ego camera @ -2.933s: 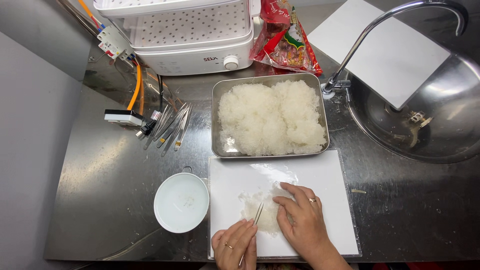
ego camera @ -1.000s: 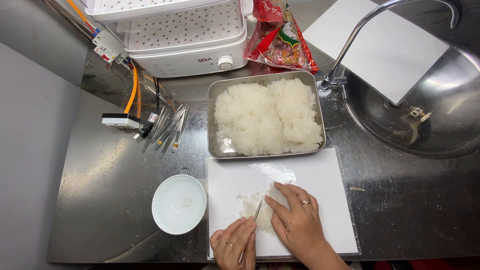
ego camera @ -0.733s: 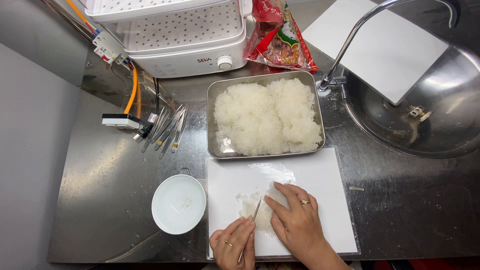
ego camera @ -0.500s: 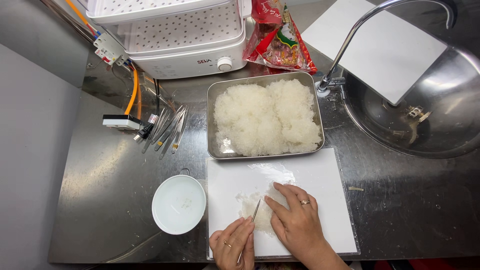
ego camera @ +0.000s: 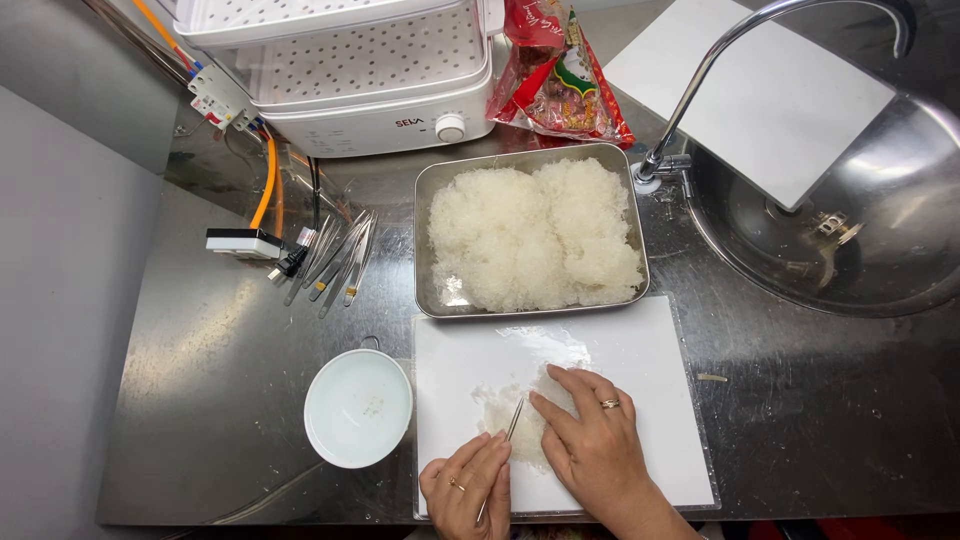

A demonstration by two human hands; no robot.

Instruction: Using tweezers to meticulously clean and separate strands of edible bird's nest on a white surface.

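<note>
Pinching a thin pair of metal tweezers (ego camera: 512,432), the left hand (ego camera: 470,487) sits at the near edge of the white cutting board (ego camera: 640,350), its grip closed on the tool so the tips point up into a small patch of cooked rice (ego camera: 505,415) spread on the board. The right hand (ego camera: 598,452) lies flat just beside that patch, fingers stretched and touching its edge, holding nothing; it seems placed so as to keep the grains spread thin and steady while the tips work among them. A ring shows on each hand.

Behind the board, touching its far edge, stands a metal tray (ego camera: 428,250) heaped with more white rice, close enough to draw from. A white bowl (ego camera: 358,407) waits on the steel worktop (ego camera: 220,400) just left of the board, near the tweezer hand, with only a few specks inside. Spare tweezers (ego camera: 335,262) lie well apart beside a plug. A white steamer (ego camera: 370,90), a red packet (ego camera: 560,75) and a sink (ego camera: 850,230) with its tap (ego camera: 690,100) line the back.
</note>
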